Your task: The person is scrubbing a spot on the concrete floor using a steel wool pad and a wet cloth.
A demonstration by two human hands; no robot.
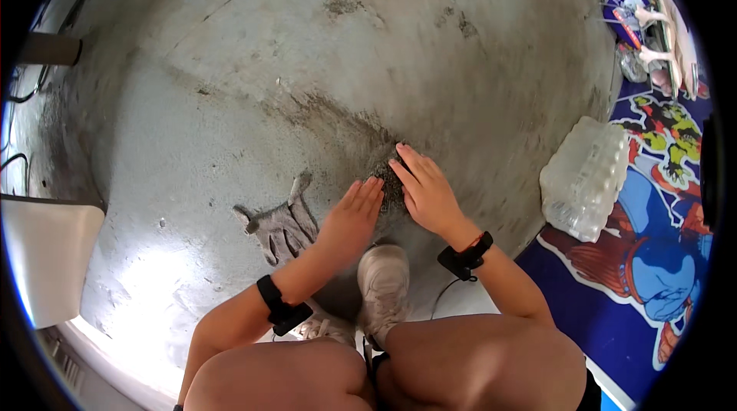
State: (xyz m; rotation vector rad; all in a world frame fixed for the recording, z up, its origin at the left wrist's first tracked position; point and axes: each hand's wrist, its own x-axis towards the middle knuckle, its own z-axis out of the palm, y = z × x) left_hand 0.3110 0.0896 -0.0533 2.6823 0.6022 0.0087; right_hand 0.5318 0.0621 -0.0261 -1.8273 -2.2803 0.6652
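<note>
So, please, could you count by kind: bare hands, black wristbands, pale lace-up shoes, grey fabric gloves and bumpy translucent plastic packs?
Bare hands: 2
Black wristbands: 2
Pale lace-up shoes: 2
Grey fabric glove: 1
Bumpy translucent plastic pack: 1
Total: 8

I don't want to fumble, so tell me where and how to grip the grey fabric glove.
Pinch the grey fabric glove by its broad middle, probably best from above and the right with your bare left hand, the nearer one: it lies spread on the smudged grey floor, its narrow fingers splayed from that middle.
</note>
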